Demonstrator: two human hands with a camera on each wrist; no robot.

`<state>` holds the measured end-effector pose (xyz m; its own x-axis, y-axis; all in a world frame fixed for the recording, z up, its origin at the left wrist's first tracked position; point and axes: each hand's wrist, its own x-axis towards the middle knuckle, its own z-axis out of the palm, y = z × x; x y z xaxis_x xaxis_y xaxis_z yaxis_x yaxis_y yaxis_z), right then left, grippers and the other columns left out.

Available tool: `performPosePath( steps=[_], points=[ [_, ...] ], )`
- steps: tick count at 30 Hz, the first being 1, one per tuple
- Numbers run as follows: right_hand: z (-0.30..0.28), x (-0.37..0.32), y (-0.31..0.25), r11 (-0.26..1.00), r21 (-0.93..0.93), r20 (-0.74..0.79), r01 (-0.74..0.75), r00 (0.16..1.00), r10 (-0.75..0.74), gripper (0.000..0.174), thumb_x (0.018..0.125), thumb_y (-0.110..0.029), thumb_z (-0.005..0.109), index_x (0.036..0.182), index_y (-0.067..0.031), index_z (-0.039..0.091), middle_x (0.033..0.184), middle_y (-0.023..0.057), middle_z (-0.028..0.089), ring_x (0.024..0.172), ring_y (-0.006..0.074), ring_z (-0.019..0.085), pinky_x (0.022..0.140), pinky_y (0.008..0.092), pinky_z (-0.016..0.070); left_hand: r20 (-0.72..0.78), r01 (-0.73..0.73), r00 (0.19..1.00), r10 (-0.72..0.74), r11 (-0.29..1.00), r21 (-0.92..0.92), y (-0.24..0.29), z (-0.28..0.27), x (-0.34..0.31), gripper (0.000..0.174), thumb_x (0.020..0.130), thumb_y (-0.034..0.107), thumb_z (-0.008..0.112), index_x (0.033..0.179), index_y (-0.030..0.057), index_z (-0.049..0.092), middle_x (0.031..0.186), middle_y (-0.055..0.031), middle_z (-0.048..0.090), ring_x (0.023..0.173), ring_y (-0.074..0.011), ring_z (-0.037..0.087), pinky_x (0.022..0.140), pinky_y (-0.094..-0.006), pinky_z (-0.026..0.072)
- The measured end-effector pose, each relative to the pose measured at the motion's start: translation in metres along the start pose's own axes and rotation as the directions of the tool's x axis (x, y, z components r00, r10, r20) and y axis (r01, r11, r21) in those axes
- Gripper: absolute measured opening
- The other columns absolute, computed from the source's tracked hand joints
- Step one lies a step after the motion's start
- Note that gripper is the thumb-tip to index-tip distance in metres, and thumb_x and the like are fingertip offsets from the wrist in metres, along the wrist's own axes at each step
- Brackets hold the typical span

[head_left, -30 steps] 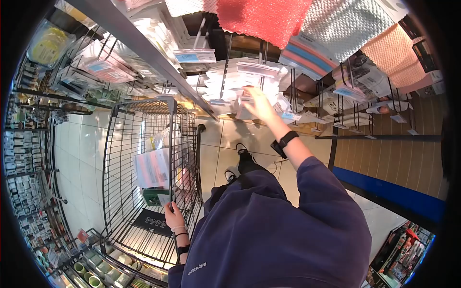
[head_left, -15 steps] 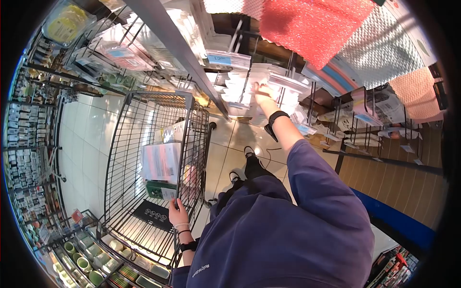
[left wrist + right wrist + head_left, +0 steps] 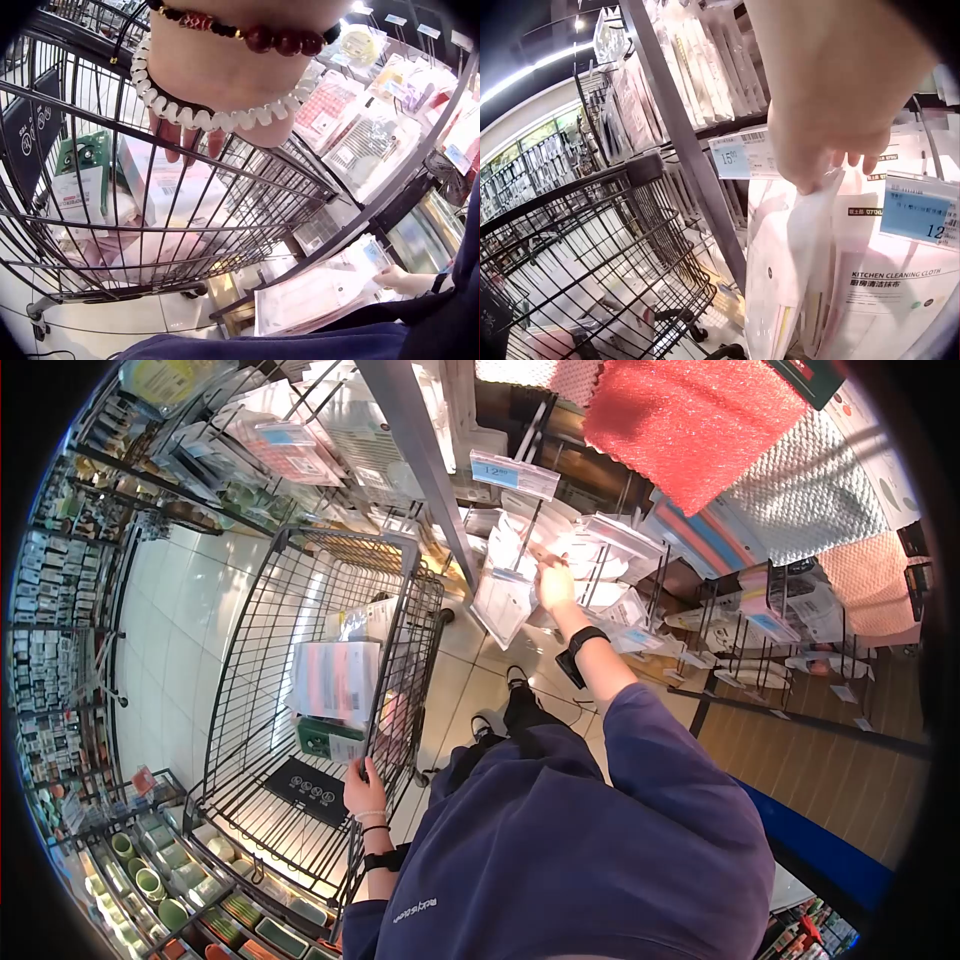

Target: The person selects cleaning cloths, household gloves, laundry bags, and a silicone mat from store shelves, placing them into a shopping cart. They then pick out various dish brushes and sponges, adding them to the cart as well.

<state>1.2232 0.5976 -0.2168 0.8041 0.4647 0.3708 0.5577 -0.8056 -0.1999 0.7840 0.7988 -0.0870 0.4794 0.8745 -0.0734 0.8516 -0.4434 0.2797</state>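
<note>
My right hand [image 3: 556, 582] pinches the top edge of a pale flat packet [image 3: 503, 605] at the hanging rack. In the right wrist view the thumb and fingers hold that packet [image 3: 787, 247] by its top, beside a pack printed "KITCHEN CLEANING CLOTH" [image 3: 900, 300]. My left hand [image 3: 365, 790] is curled round the side rail of the shopping cart; the left wrist view shows its fingertips [image 3: 187, 142] over the rail. Inside the cart [image 3: 247, 169] lie a pink and blue striped pack [image 3: 336, 680] and a green pack [image 3: 330, 739].
A grey upright post [image 3: 425, 465] stands between the cart and the rack. Red textured cloth [image 3: 690, 425] hangs above, with price tags [image 3: 515, 473] on the hooks. Shelves of green cups [image 3: 150, 883] are at the lower left, and the person's shoes are on the tiled floor [image 3: 450, 690].
My right hand has gone from reaching with spread fingers to pinching a packet, which now hangs tilted away from the others toward the cart. My left hand stays at the cart rail.
</note>
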Motion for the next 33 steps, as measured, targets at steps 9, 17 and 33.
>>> performPosePath(
  steps=[9,17,33],
  points=[
    [-0.031,0.008,-0.016,0.548,0.463,0.517,-0.697,0.715,0.472,0.041,0.073,-0.007,0.052,0.114,-0.0057,0.045,0.087,0.0222,0.058,0.079,0.0353,0.057,0.070,0.0402,0.0457,0.025,-0.006,1.000,0.005,1.000,0.010,0.000,-0.002,0.000,0.038,0.082,0.040,0.048,0.095,0.0068,0.059,0.082,-0.0143,0.061,0.074,-0.0322,0.058,0.062,-0.0387,0.0452],
    [-0.032,-0.013,-0.027,0.865,0.202,0.278,-0.460,0.874,0.399,0.015,0.072,-0.016,0.057,0.082,-0.0108,0.067,0.075,0.0156,0.062,0.074,0.0299,0.060,0.068,0.0389,0.0469,-0.033,-0.045,0.998,0.046,0.999,0.016,0.001,-0.002,0.000,0.035,0.082,0.041,0.048,0.087,0.0082,0.059,0.075,-0.0130,0.061,0.067,-0.0324,0.058,0.056,-0.0399,0.0443],
    [-0.152,-0.086,-0.110,0.858,0.483,0.204,-0.175,0.975,0.084,0.011,0.073,-0.016,0.058,0.076,-0.0065,0.064,0.073,0.0096,0.060,0.072,0.0277,0.057,0.062,0.0363,0.0453,-0.042,-0.040,0.998,0.040,0.999,-0.006,0.002,-0.010,-0.001,0.037,0.079,0.041,0.051,0.091,0.0067,0.058,0.085,-0.0131,0.061,0.074,-0.0323,0.058,0.061,-0.0395,0.0458]
  ],
)
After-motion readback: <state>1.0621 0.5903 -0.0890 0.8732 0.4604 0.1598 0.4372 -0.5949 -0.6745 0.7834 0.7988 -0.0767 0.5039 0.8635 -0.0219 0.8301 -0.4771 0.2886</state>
